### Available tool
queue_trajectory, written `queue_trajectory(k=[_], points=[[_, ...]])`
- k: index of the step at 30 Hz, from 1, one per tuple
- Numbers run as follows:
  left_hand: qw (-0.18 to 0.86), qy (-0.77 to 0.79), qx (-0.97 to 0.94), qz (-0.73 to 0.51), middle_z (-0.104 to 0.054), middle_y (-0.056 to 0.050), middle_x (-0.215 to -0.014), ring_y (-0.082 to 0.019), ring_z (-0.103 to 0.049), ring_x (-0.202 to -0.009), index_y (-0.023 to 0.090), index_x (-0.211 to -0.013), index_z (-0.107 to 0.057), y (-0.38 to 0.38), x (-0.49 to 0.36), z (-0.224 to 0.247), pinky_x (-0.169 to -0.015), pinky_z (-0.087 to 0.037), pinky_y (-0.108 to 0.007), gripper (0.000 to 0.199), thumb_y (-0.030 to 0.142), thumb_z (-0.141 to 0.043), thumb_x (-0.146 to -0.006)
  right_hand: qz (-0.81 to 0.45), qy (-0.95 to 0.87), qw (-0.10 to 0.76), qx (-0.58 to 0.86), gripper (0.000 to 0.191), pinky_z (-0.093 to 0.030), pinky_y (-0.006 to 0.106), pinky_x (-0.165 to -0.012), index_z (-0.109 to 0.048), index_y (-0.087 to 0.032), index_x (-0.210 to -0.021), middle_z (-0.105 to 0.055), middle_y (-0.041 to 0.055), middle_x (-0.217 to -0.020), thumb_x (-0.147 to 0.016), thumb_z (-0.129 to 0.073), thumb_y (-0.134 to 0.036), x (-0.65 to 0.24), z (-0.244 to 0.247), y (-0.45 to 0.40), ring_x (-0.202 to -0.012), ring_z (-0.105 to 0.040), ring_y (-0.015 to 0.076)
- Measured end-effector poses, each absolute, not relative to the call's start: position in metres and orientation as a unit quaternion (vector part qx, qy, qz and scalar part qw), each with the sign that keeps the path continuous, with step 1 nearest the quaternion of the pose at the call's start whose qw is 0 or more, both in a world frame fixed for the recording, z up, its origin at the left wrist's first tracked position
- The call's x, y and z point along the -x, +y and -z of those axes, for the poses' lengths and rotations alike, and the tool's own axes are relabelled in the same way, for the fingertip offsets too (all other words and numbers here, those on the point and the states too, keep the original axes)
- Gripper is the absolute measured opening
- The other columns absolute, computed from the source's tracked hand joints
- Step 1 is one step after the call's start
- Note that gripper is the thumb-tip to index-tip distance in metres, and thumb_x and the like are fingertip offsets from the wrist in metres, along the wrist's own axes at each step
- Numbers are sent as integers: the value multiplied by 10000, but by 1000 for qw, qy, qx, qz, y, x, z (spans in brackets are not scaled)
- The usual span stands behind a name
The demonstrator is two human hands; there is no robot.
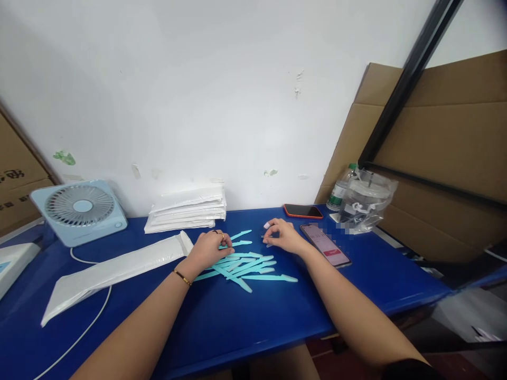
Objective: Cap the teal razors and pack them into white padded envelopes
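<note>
We find a blue table (241,330) set against a white wall (245,105). At its far left we record part of a white device (15,266), with a cardboard box (18,182) behind. Next we see a pale blue fan (82,207), tilted back, and a white cable (93,319) running along the tabletop towards us. A long white packet (119,270) lies slantwise, its upper end near the left hand (209,249); behind it, by the wall, we note a stack of similar white packets (186,212).

The left hand, which wears a bracelet (182,277), is bent over the heap, thumb and fingers drawn close together. Two turquoise strips emerge from beside its fingertips (we cannot tell whether either is gripped). The remaining turquoise strips (241,266) lie crossed in a loose pile, mid-table, between the hands and nearer to us.

The right hand (284,236) is beyond the pile's right side, fingers curled in towards the thumb. We observe something small and pale at the fingertips, too small to identify; its hold we cannot confirm.

Further right lie a lit phone (327,245) beside the right wrist and a red-edged phone (303,211) behind it, then a green-capped bottle (336,196), a clear plastic bag (366,200) and cardboard sheets (451,126) behind a black bar (400,89).
</note>
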State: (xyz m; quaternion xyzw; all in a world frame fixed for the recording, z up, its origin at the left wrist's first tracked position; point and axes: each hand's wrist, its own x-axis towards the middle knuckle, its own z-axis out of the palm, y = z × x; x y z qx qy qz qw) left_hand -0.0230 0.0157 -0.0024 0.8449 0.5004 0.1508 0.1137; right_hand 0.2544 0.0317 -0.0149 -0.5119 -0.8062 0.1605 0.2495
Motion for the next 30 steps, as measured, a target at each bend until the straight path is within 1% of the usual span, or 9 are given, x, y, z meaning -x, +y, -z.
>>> queue_trajectory(k=[4,8,10,14,19,21,23,26,30], points=[[160,467,-861,-121,-654,-3,-801,-179,-593,-766,241,-735,-661,9,18,1,-648,-374,-270,236,447,-547,-760,-186,-849,196,455,241,-254,454,-919,-722,-264,-727,-570,42,-1107,-655,-727,-493,-230,13,18,-1077,-462,274],[192,483,-845,-126,-665,-14,-775,-172,-592,-702,222,-714,-635,9,15,3,-627,-390,-272,255,430,-504,-786,-188,-859,182,441,222,-251,440,-914,-711,-256,-698,-563,31,-1095,-664,-729,-474,-220,13,15,-1081,-450,264],[175,492,-841,-140,-666,-15,-786,-176,-596,-724,218,-725,-629,11,15,4,-638,-392,-275,257,426,-496,-796,-173,-856,193,448,196,-249,436,-905,-704,-249,-697,-568,30,-1086,-690,-719,-444,-223,14,19,-1073,-451,257],[89,524,-829,-174,-664,-14,-795,-186,-596,-770,214,-728,-628,16,18,2,-684,-377,-292,231,383,-496,-813,-130,-821,232,505,187,-246,437,-891,-698,-228,-682,-578,43,-1080,-714,-704,-412,-241,15,31,-1056,-459,258],[89,548,-811,-185,-663,-6,-830,-196,-596,-814,240,-822,-649,18,25,-1,-695,-369,-290,223,432,-541,-785,-139,-799,237,535,196,-226,459,-906,-721,-258,-747,-559,40,-1112,-722,-686,-449,-262,7,30,-1070,-458,269],[102,537,-816,-190,-658,-3,-844,-190,-594,-807,242,-850,-646,15,24,-2,-681,-368,-282,248,460,-558,-770,-160,-826,216,496,230,-231,449,-910,-723,-273,-764,-551,36,-1107,-703,-689,-492,-263,2,24,-1074,-451,269],[125,507,-833,-184,-655,0,-833,-178,-591,-780,238,-829,-646,9,20,-4,-661,-367,-272,266,476,-536,-786,-184,-856,171,451,259,-242,437,-905,-726,-282,-753,-550,34,-1086,-663,-709,-524,-259,-1,17,-1073,-445,274],[155,446,-867,-160,-653,2,-802,-166,-586,-767,234,-784,-653,-2,10,-6,-659,-365,-263,313,508,-504,-805,-199,-874,123,425,260,-247,435,-907,-723,-266,-725,-554,38,-1046,-642,-729,-512,-252,-1,10,-1075,-439,284],[162,416,-886,-123,-659,4,-767,-166,-583,-772,232,-771,-654,-10,-1,-6,-689,-365,-262,298,490,-510,-807,-216,-868,148,421,258,-246,420,-925,-705,-243,-728,-558,28,-1030,-700,-692,-499,-246,0,10,-1063,-450,260]])
